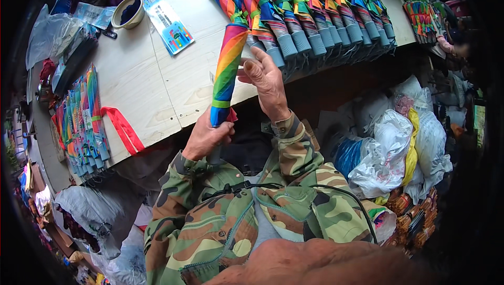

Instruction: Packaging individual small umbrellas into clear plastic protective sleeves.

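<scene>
A folded rainbow umbrella (230,70) stands tilted in front of me, its fabric rolled tight and a green strap around its lower part. My left hand (211,134) is wrapped around its lower end, which partly hides the handle. My right hand (265,83) is beside the umbrella's right side, fingers apart and palm turned toward it, holding nothing. Just beyond, a row of rolled rainbow umbrellas (302,7) with grey-blue handles lies along the table's edge, several with white tags.
On the pale wooden table (136,80) are a cup with dark contents (127,13), a printed packet (169,21) and a red ribbon (124,129). More rainbow umbrellas (81,122) lie at the left edge. White plastic bags (386,151) are piled at right, a grey sack (100,211) at lower left.
</scene>
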The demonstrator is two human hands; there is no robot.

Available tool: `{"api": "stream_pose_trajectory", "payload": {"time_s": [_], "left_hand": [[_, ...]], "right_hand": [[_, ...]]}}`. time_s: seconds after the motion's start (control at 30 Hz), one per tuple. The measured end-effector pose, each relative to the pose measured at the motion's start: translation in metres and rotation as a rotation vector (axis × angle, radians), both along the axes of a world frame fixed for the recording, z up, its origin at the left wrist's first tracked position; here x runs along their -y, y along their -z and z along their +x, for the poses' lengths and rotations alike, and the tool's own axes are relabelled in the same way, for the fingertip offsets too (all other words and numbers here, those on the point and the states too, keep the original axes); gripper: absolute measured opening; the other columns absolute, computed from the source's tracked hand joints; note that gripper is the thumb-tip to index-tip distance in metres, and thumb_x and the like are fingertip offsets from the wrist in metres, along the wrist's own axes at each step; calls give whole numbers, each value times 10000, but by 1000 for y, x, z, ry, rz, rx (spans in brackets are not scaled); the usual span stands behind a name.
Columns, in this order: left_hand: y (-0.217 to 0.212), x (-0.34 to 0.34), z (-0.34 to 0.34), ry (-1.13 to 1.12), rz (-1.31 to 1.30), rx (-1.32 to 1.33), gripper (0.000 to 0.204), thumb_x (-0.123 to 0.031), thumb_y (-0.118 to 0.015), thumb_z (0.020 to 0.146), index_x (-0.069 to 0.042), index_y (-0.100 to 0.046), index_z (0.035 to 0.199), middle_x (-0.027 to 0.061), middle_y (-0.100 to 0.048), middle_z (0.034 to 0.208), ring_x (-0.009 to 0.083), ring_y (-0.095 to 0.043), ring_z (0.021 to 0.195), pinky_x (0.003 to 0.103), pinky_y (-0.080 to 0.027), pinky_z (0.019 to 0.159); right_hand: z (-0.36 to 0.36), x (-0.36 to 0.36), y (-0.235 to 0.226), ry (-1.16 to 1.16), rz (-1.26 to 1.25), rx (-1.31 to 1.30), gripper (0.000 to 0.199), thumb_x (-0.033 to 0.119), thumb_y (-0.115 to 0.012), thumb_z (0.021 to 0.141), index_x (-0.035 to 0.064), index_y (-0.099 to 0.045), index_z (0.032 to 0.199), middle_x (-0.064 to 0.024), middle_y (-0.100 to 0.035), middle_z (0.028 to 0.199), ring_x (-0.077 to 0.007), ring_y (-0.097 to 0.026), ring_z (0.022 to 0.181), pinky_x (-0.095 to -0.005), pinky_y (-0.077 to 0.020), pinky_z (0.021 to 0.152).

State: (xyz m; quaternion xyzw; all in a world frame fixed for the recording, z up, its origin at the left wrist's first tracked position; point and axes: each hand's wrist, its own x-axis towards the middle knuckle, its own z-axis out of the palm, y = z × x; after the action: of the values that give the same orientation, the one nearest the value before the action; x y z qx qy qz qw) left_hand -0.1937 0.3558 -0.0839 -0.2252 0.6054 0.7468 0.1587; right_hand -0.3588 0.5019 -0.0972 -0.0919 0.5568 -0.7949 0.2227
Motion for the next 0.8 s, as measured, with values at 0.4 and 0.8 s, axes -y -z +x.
{"api": "stream_pose_trajectory", "payload": {"time_s": [0.4, 0.8], "left_hand": [[5, -2, 28, 50, 520, 60, 628, -397, -887, 928, -29, -593, 1343, 88, -740, 915, 185, -732, 759, 343, -607, 649], [26, -28, 28, 229, -683, -289, 595, -538, -793, 990, 21, -632, 1115, 248, -635, 758, 489, -646, 722, 506, -483, 615]], "right_hand": [[-22, 23, -4, -390, -986, 437, 478, 180, -597, 1052, -10, -518, 1484, -19, -545, 753, -152, -577, 590, -372, -536, 612], [3, 40, -3, -76, 9, 267, 436, 100, -772, 944, -68, -552, 1280, -58, -627, 770, -140, -614, 526, -297, -559, 533]]}}
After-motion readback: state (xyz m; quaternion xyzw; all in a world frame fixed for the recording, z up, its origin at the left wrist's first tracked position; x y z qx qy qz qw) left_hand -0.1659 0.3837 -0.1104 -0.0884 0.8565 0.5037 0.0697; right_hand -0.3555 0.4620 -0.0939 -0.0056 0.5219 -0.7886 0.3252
